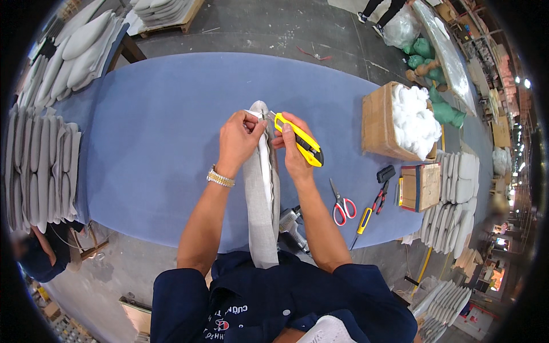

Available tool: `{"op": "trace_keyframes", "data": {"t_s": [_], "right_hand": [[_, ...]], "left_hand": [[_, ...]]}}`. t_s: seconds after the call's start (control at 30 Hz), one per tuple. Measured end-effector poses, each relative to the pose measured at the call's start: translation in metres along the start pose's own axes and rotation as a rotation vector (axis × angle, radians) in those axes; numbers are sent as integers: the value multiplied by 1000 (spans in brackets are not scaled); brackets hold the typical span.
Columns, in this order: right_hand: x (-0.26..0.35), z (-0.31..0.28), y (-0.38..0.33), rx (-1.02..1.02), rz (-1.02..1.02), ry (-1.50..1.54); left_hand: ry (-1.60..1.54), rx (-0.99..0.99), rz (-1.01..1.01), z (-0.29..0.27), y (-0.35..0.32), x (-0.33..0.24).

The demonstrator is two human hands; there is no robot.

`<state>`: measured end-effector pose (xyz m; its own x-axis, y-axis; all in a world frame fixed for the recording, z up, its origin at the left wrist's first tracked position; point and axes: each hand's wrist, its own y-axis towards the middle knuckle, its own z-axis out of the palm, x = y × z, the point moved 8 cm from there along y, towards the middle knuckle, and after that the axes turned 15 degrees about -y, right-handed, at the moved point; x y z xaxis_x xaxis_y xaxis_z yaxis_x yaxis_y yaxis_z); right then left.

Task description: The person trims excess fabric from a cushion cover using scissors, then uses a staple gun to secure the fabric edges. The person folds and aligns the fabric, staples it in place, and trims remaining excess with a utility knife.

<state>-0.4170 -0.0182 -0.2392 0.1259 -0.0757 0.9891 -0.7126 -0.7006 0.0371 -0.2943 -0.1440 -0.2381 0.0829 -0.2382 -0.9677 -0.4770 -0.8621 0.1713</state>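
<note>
A long grey fabric cushion (260, 211) stands on its edge in front of me, its near end against my body, with a white strip along its open seam. Near its far end my left hand (242, 137) is closed, pinching the fabric edge between thumb and fingers. In my right hand (294, 146) is a yellow and black utility knife (306, 143), its tip end close to the seam beside my left fingers. Whether the blade touches the cloth is too small to tell. A grey staple gun (293, 228) lies right of the cushion, partly behind my right forearm.
On the blue table (154, 143) at right lie red-handled scissors (343, 207), pliers (380, 197) and a yellow screwdriver (363, 220). A cardboard box (377, 123) of white stuffing stands beyond a smaller box (420, 187). Grey cushions (43, 168) are stacked at left. Another person (40, 254) is at lower left.
</note>
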Motion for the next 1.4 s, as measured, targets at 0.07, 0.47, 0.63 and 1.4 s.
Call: {"op": "trace_keyframes", "data": {"t_s": [0.07,0.47,0.63,1.4], "right_hand": [[-1,1,-1,-6,-7,0],[15,2,5,18,-189,-291],[18,5,1,31,-328,-334],[24,-3,-28,-50,-304,-304]], "left_hand": [[-34,19,-59,2,1,5],[-633,59,-425,11,-5,53],[-682,79,-396,7,-7,67],[-684,-52,-294,3,-9,60]]}}
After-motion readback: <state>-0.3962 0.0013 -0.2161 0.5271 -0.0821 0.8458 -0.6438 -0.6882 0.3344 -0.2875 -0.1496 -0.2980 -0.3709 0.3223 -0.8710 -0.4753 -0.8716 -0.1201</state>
